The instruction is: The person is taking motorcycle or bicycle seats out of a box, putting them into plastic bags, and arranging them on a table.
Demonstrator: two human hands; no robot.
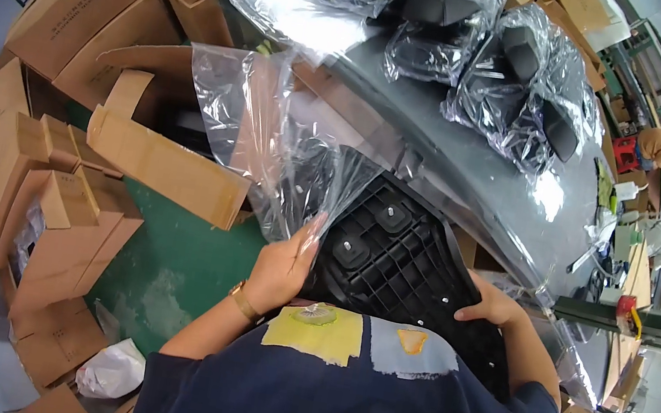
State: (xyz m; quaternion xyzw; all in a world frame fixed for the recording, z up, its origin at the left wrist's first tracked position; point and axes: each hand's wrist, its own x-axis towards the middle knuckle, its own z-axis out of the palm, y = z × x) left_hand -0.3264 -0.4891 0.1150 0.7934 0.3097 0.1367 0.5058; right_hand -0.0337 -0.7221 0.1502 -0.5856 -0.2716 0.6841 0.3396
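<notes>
Ribbed panel (404, 257); lower edge — behind shirt (367, 411)

Cardboard boxes (69, 1), bagged black parts (521, 53) and a green floor (162, 262) show a workshop.

The dark shirt (333, 406) hid part of the black ribbed panel (402, 254), and a distant co-worker (658, 148) was too small to make out
</notes>
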